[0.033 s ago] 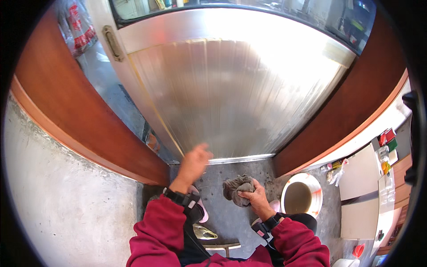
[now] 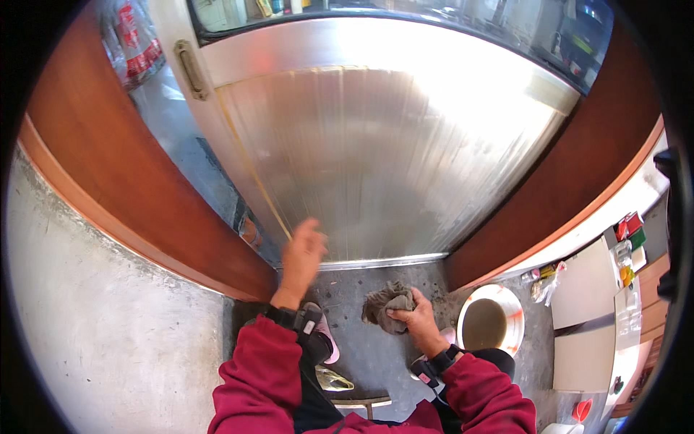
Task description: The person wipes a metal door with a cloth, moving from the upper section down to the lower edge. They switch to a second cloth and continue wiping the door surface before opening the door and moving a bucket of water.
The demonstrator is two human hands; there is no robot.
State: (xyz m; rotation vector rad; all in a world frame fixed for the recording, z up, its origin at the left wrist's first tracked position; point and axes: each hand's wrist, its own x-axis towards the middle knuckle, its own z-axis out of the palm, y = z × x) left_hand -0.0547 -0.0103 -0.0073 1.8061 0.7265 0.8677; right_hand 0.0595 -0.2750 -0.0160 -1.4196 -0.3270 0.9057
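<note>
As we look down through the head view, here's the right hand (image 2: pixel 423 320), its grip clamped on a crumpled grey-brown cloth (image 2: pixel 387 305), over the grey floor (image 2: pixel 383 362) and just left of a white bucket (image 2: pixel 514 327) of murky water (image 2: pixel 484 324)! Across to the left hand (image 2: pixel 303 253): fingers loosely apart, a touch blurred, up by the lower left of the silvery door (image 2: pixel 347 166); whether they're touching it, we can't tell. Higher up, we spot the door's upright handle (image 2: pixel 191 70).
</note>
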